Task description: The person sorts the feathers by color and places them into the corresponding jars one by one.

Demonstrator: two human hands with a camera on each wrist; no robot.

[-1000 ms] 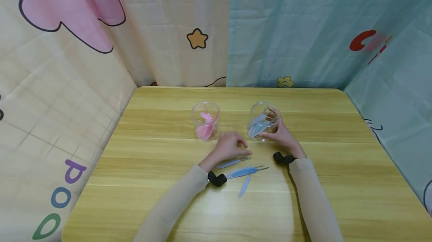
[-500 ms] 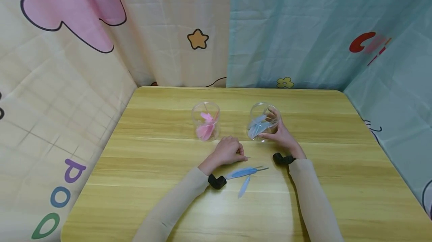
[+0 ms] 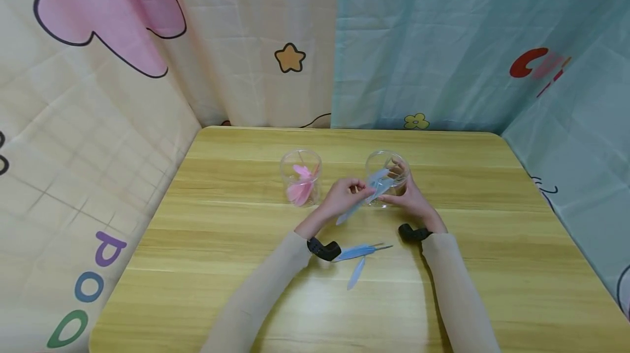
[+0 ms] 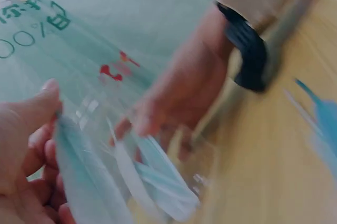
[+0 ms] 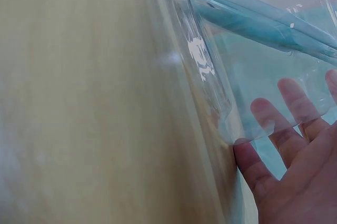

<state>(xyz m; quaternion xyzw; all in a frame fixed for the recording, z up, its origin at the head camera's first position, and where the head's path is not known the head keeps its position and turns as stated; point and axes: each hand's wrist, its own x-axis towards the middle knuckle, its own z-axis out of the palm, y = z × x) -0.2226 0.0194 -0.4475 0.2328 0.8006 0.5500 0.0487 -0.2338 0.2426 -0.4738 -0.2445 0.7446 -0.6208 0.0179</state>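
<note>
My left hand (image 3: 344, 198) pinches a pale blue feather (image 3: 346, 214) by its quill, just in front of a clear plastic cup (image 3: 368, 166). In the left wrist view the held feather (image 4: 87, 174) hangs down from thumb and fingers. My right hand (image 3: 415, 200) grips that cup from its right side, thumb at the front and fingers round behind. Blue feathers (image 3: 381, 179) lean inside the cup, which stands upright. In the right wrist view the fingers (image 5: 297, 98) of my right hand show against the clear wall, with a blue feather (image 5: 231, 16) beyond.
To the left stands another clear cup (image 3: 283, 172) with pink feathers (image 3: 300, 191) inside. Several blue feathers (image 3: 358, 252) lie on the wooden table (image 3: 221, 216) in front of the cups. Printed curtains (image 3: 246, 41) hang round the table's back and sides.
My left hand picked up a blue feather from the table and carried it up and rightward to the front of the right-hand cup. The right hand and both cups have stayed in place.
</note>
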